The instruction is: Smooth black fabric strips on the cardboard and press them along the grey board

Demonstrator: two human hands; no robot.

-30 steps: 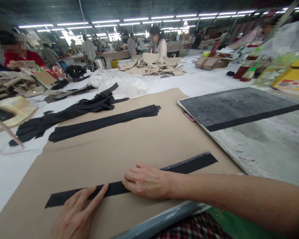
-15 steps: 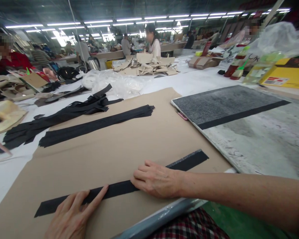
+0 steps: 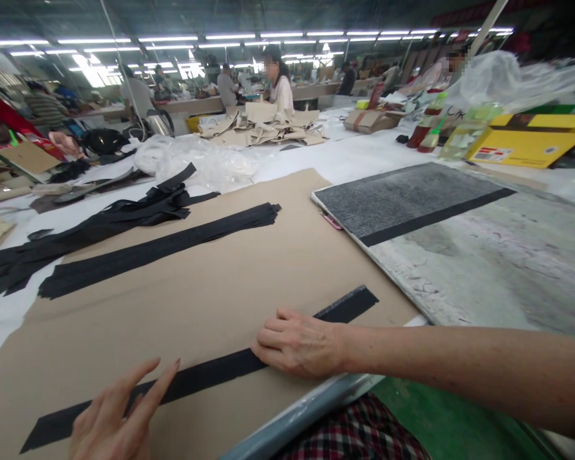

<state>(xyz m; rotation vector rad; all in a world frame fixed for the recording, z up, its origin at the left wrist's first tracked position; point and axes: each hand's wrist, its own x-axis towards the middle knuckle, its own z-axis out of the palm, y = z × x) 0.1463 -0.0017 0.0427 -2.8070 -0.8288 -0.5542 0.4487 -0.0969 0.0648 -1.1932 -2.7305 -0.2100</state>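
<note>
A long, narrow black fabric strip (image 3: pixel 215 370) lies on a large tan sheet (image 3: pixel 297 268), slanting across it near the bench's near edge (image 3: pixel 287 421), its left end closer to the wearer than its right. The left hand (image 3: pixel 112 418) is open over the left part, index and middle fingers stretched out to the strip's far side; contact at the fingertips is hard to tell. The right hand (image 3: pixel 299 345) is curled over the middle, fingers bent in against the fabric; whether they pinch the edge or only press cannot be told.

Right of that hand a speckled grey band shows along the far edge, while the left part looks plain black, so the step seems to be turning that margin over, working rightward. To do it well, the left hand would best hold the strip flat and straight, close to the right hand, while the right turns only a little at a time, keeping the fold's width even and pressing it firmly. Pulling could stretch or bow the fabric. If the band is tacky, fingertips should avoid it and it should not touch the sheet.
</note>
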